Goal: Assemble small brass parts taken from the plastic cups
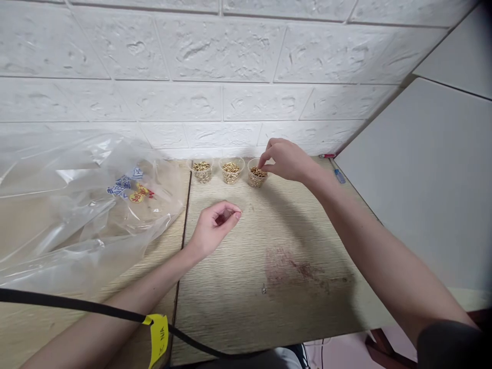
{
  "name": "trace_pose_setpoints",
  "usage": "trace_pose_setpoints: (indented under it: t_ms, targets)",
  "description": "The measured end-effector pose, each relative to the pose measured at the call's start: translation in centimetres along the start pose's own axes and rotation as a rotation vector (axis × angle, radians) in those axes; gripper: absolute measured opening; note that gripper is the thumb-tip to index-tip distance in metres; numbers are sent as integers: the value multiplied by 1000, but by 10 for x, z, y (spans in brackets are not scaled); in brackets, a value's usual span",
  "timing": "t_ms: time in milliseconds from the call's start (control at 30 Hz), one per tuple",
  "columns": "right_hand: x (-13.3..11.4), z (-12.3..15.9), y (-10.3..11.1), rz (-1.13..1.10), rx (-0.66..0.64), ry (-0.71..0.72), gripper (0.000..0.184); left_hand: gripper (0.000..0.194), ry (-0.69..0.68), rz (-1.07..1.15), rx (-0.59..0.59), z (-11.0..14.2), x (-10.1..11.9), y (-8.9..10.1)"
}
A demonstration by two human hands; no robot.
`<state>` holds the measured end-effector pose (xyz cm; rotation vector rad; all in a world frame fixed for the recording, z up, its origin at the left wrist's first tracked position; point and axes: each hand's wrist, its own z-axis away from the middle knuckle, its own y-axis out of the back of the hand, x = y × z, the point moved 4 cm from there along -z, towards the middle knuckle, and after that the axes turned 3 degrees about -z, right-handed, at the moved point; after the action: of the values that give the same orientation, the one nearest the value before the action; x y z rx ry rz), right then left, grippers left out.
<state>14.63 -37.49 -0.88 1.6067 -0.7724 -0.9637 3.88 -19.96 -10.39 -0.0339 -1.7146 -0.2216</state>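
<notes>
Three clear plastic cups stand in a row by the wall: a left cup point(202, 177), a middle cup point(231, 177) and a right cup point(257, 179). Each contains many small gold-coloured metal pieces. My right hand point(284, 158) reaches over the right cup, its thumb and index finger bent close together at the pieces. What lies between those fingertips is hidden. Nearer to me, above the tabletop, my left hand point(216, 225) is closed in a pinch. A tiny glint shows at its fingertips, too small to name.
A large clear plastic bag point(88, 215) covers the table's left side. A black cable point(77, 308) with a yellow tag point(158, 339) crosses in front. One small shiny piece point(264, 290) lies near a reddish stain. A blue-handled tool point(339, 176) and a red item point(327, 156) lie far right.
</notes>
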Motion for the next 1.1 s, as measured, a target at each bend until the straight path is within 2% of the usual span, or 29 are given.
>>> trace_pose_setpoints:
  t_ms: [267, 467, 667, 800, 933, 1033, 1100]
  targets:
    - [1, -5, -9, 13, -23, 14, 9, 18, -12, 14, -1, 0, -1, 1]
    - [3, 5, -3, -163, 86, -32, 12, 14, -25, 62, 28, -2, 0, 4]
    - [2, 10, -4, -161, 118, -36, 25, 14, 1, 70, 69, -2, -4, 6]
    - [-4, 13, -1, -201, 170, -4, 26, 14, 11, 99, 93, -3, -8, 7]
    - [-27, 37, -4, -487, 199, 54, 20, 14, 20, 147, 127, -4, -9, 10]
    - [-50, 60, -22, -821, 126, 128, 14, 14, 19, 156, 137, -4, -9, 12]
    - [-60, 72, -39, -948, 85, 121, 15, 14, 15, 179, 130, -5, -9, 12]
